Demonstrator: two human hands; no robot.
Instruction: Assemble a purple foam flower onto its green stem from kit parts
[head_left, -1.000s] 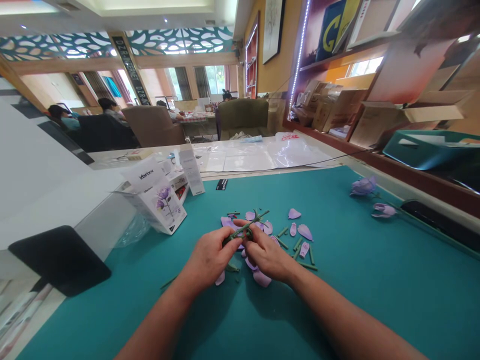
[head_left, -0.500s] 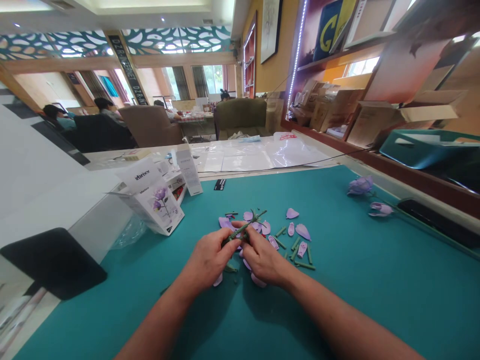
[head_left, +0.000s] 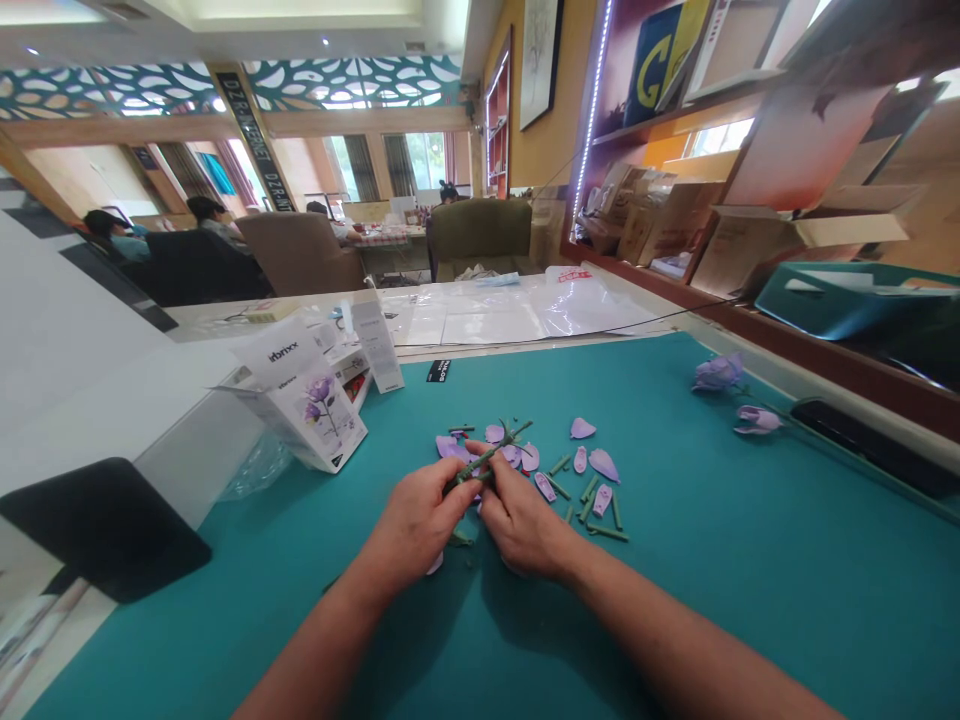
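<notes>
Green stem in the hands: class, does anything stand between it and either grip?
Nothing visible does. The left grip and right grip both meet the green stem directly; loose purple petals lie on the teal mat, not between.

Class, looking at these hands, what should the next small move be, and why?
Probably the right hand should press at the middle of the green stem while the left hand steadies it: the left hand grips the near end, the right hand's fingers are at the middle, and the far end sticks out free.
</notes>
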